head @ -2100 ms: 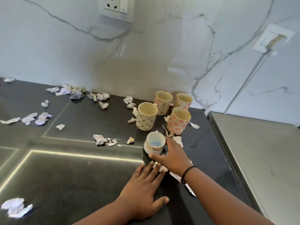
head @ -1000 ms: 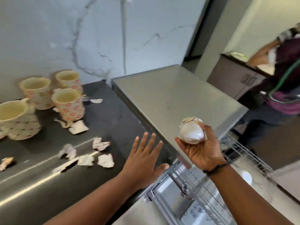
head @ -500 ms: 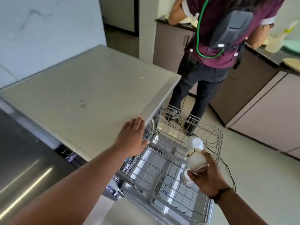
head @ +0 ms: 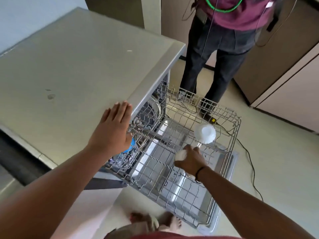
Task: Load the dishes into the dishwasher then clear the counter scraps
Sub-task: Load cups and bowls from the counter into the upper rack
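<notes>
Feet (head: pixel 155 221) of the wearer showed nearest, at the lower edge, on pale floor (head: pixel 284 161).

Right hand (head: pixel 190 162): reached down over the pulled-out wire rack (head: pixel 172 173), grip closed round a small white cup (head: pixel 180 155), only part of the cup showing past the fingers. Dark band at the wrist. Whether the cup already touched the rack wires could not be told.

Second white cup (head: pixel 205 133): seated upside down in the rack, just beyond the right hand, near the rack's far right corner.

Left hand (head: pixel 113 130): flat and open, holding nothing, palm resting on the front edge of the grey dishwasher top (head: pixel 77 57), beside the rack's inner end.

Dishwasher interior: a blue item (head: pixel 132 146) and a round metal piece partly visible behind the wires; identity unclear.

Bystander (head: pixel 224 40): standing just past the rack's far rim, legs and a maroon top in view, a green cord hanging at the back. Black cable (head: pixel 248 156) trailing over the floor beside the rack.

Judged risks: the cup, released off the tines or tilted, could tip and knock the seated cup; ceramic on wire would chip. The bystander's legs stood close enough that a step back could jolt the rack. The cable could catch a foot.
</notes>
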The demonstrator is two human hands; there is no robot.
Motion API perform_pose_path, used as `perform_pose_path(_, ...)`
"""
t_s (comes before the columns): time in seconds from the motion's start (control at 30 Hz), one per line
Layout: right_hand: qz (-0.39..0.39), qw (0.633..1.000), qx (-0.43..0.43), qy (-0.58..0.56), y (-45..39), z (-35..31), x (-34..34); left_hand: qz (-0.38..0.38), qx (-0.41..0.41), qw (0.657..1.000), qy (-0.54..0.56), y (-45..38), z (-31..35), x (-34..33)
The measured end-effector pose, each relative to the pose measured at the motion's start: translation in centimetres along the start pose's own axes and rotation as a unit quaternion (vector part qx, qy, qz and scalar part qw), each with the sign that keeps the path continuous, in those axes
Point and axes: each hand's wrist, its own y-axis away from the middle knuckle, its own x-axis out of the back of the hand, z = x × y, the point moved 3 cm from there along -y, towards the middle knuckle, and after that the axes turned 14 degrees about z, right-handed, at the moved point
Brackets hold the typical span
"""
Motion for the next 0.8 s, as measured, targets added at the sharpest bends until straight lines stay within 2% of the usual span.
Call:
perform_pose_path(0.1,-0.012,0.998,-0.024,0.065,-0.8,-1.1,-2.5,0.003,0.0,1.0,0.003,0.0,-0.1,-0.2)
perform_pose_path(0.27,0.01,0.994,-0.091,0.056,-1.6,-1.1,-4.7,0.013,-0.001,1.0,0.006,-0.1,-0.2,-0.2)
perform_pose_path(0.53,0.015,0.991,-0.089,0.099,-3.6,-1.2,-7.1,0.006,0.01,1.0,0.008,-0.1,-0.1,-0.2)
perform_pose_path(0.8,0.017,0.985,-0.143,0.092,-4.0,0.1,-8.9,0.005,0.008,1.0,0.006,-0.1,-0.1,0.0)
